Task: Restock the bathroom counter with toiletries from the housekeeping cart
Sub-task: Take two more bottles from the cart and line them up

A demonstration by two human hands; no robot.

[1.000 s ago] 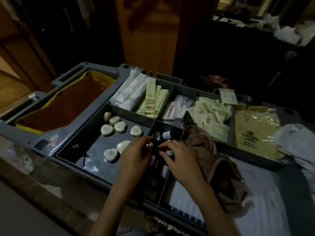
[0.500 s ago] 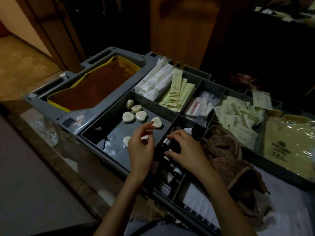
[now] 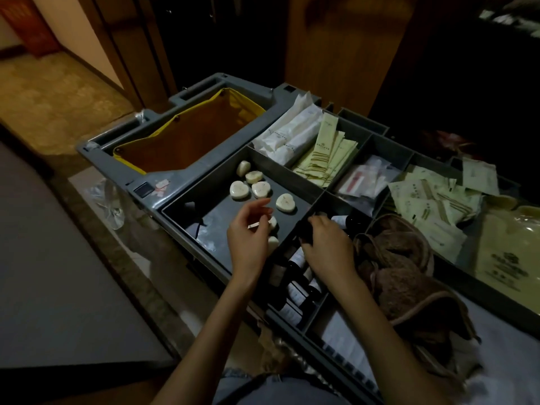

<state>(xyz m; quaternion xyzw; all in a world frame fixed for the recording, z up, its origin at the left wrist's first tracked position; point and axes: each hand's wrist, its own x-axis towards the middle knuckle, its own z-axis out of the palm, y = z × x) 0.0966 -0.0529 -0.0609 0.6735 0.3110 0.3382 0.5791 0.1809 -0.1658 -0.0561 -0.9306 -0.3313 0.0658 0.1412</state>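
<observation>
At the centre of the frame, the right hand [image 3: 330, 247] reaches down into a narrow compartment of the grey housekeeping cart [image 3: 152, 197], its fingers curled round a small dark bottle [image 3: 305, 233] at the far end of a row of labelled bottles [image 3: 296, 290]. Just left of it, the left hand [image 3: 251, 232] hovers over the wide compartment of heart-shaped soaps [image 3: 239, 190], fingers loosely bent. A pale sliver shows at its fingertips, and I cannot tell whether it is pinched or lies below. Right of the bottles sits a crumpled brown cloth [image 3: 403, 276]. Toward the upper middle lie white packets [image 3: 292, 133] and pale green sachets [image 3: 327, 150], beside a yellow-lined bag [image 3: 190, 135].
</observation>
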